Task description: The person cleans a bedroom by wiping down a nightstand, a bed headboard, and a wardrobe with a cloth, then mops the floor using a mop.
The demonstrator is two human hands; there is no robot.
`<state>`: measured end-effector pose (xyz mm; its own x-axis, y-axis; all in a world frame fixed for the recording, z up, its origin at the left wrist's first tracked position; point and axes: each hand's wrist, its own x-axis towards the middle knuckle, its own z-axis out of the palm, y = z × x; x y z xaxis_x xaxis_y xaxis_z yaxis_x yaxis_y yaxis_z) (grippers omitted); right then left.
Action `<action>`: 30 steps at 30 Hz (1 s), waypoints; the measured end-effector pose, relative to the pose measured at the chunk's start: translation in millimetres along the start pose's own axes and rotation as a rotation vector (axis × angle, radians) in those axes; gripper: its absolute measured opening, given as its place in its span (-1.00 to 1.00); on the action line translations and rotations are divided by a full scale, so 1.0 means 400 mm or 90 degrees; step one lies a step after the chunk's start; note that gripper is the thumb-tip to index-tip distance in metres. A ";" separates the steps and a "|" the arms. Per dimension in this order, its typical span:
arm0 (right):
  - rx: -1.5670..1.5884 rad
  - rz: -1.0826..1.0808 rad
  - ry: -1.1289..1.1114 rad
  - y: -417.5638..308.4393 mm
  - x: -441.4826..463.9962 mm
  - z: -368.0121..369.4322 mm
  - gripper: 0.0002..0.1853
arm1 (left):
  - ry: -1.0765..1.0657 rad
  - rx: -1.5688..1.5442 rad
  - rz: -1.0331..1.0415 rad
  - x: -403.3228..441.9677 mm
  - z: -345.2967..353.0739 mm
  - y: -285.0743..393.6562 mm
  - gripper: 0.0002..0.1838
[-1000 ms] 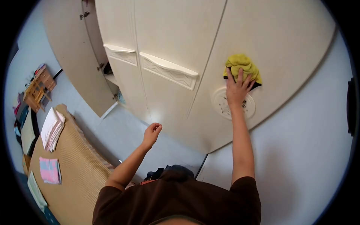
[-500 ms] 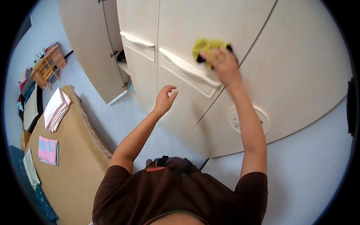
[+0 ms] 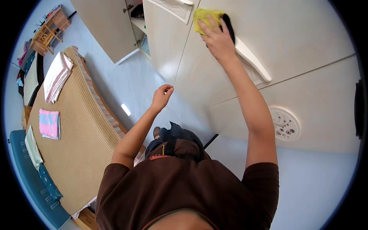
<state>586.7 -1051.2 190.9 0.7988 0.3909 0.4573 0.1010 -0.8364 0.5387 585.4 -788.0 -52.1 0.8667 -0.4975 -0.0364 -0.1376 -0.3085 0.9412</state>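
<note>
My right hand (image 3: 219, 43) presses a yellow cloth (image 3: 206, 21) with a black part along its edge against the pale wardrobe door (image 3: 291, 34). Its fingers lie over the cloth, just above a raised white handle (image 3: 253, 63). Lower down, my left hand (image 3: 162, 97) hangs in the air in front of the wardrobe, fingers curled in toward the thumb. Nothing shows in it, and it touches nothing.
One wardrobe door (image 3: 109, 27) stands wide on the left, with things on the shelves behind it. A bed (image 3: 84, 153) carries folded white bedding (image 3: 57, 76) and a pink-and-blue folded cloth (image 3: 49, 123). A wooden chair (image 3: 46, 37) stands far off by a desk.
The view has shifted and turned. My right hand with the yellow cloth has moved across the wardrobe to above the handle. My left hand's fingers have curled closer together.
</note>
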 end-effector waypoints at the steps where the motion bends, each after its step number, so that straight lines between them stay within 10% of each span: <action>1: -0.008 -0.025 -0.004 -0.017 0.011 0.040 -0.81 | -0.011 -0.007 -0.007 0.000 -0.005 -0.008 -0.70; 11: 0.143 -0.059 -0.414 -0.202 -0.659 0.230 -0.60 | 0.004 0.069 -0.167 -0.049 -0.116 -0.335 -0.73; 19: -0.036 0.131 -0.071 -0.101 -0.447 0.125 -0.79 | 0.004 0.110 -0.116 -0.005 -0.045 -0.403 -0.71; 30: 0.104 0.021 -0.304 -0.383 -0.829 0.498 -0.85 | -0.084 0.140 0.105 0.160 0.451 -0.555 -0.51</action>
<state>424.4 -1129.3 -184.4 0.9815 0.1758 0.0763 0.1323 -0.9097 0.3935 585.1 -897.5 -324.1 0.7565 -0.6517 0.0544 -0.3839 -0.3753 0.8437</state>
